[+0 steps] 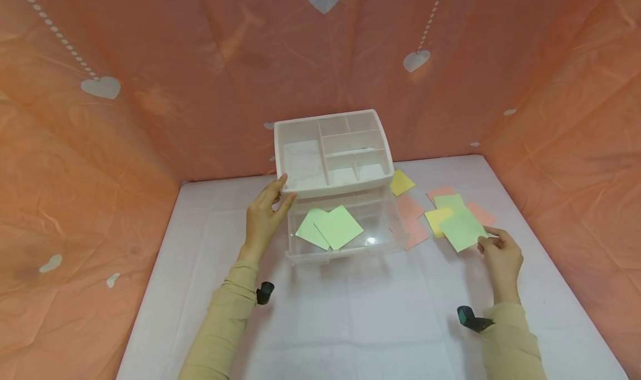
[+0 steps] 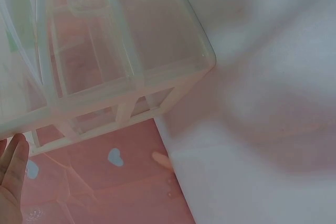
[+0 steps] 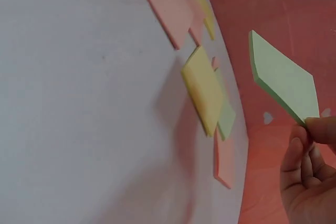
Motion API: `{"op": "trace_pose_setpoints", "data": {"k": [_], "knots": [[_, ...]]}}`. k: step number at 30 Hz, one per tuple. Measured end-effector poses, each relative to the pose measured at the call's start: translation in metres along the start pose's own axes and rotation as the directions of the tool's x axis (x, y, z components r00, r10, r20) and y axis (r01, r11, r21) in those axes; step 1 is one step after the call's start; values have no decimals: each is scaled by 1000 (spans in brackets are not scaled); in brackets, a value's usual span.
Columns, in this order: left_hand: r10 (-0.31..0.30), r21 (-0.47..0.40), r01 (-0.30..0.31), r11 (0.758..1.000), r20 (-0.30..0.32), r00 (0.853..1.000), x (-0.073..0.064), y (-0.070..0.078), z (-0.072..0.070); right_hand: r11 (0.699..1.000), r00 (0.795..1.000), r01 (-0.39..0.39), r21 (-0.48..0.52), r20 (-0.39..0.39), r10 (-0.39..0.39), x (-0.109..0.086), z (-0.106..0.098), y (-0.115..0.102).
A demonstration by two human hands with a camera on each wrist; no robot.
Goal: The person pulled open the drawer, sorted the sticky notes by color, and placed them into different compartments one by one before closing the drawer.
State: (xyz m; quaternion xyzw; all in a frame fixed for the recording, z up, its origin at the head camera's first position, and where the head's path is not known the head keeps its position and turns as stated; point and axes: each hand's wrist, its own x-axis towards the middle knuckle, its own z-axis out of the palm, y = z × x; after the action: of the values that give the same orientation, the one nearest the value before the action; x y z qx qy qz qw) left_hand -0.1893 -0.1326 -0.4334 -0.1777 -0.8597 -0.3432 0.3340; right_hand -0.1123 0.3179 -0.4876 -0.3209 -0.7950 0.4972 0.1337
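Note:
A white plastic organizer (image 1: 300, 160) with a compartmented top stands at the back of the table, above a clear drawer (image 1: 345, 251) pulled out at the front. Two green sticky note pads (image 1: 339, 228) lie overlapping in that drawer. My left hand (image 1: 262, 216) rests at the organizer's front left corner, its fingers and thumb fairly straight against the edge. At the right, my right hand (image 1: 502, 256) pinches another green sticky note pad (image 3: 286, 80) by one corner, between thumb and fingers. It is raised above the table, over a loose group of pads.
Pink pads (image 1: 414, 230) lie just right of the drawer, with a yellow pad (image 1: 402, 182) behind them. Below the held pad are a yellow pad (image 3: 203, 90), a green pad (image 3: 227, 119) and pink ones. An orange cloth (image 1: 240, 90) with hearts encloses the white table (image 1: 375, 324).

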Motion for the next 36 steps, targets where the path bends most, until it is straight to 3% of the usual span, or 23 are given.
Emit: {"op": "trace_pose_setpoints", "data": {"k": [3,8,11,13,18,20,24,25,26,27,28,32,33,34,36], "knots": [[4,2,-4,1000,0,1000,0,0,0,997,1000,24,70,-5,-24,16,4,18],[16,2,-16,1000,-3,1000,0,0,0,976,997,73,206,-44,-65,62,18,68],[16,0,-16,1000,-4,1000,0,0,0,942,996,84,324,-40,-75,76,21,79],[15,1,-15,1000,-5,1000,0,0,0,903,994,109,416,-27,-107,78,20,77],[14,8,-14,1000,-2,1000,1,1,-1,847,980,171,504,0,-198,45,8,29],[13,12,-13,1000,1,1000,1,1,-1,837,981,164,522,2,-193,21,2,-3],[8,17,-8,1000,2,1000,1,1,-2,788,984,132,601,14,-176,-17,-4,-50],[7,19,-7,1000,2,1000,0,1,-2,795,984,136,591,11,-176,-24,-5,-58],[7,19,-7,1000,1,1000,0,1,-2,781,984,132,610,16,-179,-27,-6,-63],[8,19,-8,1000,-1,1000,1,1,-2,742,976,147,654,26,-217,-28,-5,-63],[11,17,-11,1000,-3,1000,1,1,-1,723,970,158,673,30,-240,-29,-5,-65],[16,6,-16,1000,-9,1000,1,1,-1,675,955,179,716,39,-294,-35,-3,-73],[17,4,-17,1000,-9,1000,1,1,-1,668,953,177,723,42,-299,-36,-2,-76],[16,4,-16,1000,-10,1000,1,1,-1,699,960,170,695,43,-275,-41,-2,-82],[11,6,-11,1000,-9,1000,1,2,-1,705,965,152,693,50,-257,-44,-1,-90]]}}
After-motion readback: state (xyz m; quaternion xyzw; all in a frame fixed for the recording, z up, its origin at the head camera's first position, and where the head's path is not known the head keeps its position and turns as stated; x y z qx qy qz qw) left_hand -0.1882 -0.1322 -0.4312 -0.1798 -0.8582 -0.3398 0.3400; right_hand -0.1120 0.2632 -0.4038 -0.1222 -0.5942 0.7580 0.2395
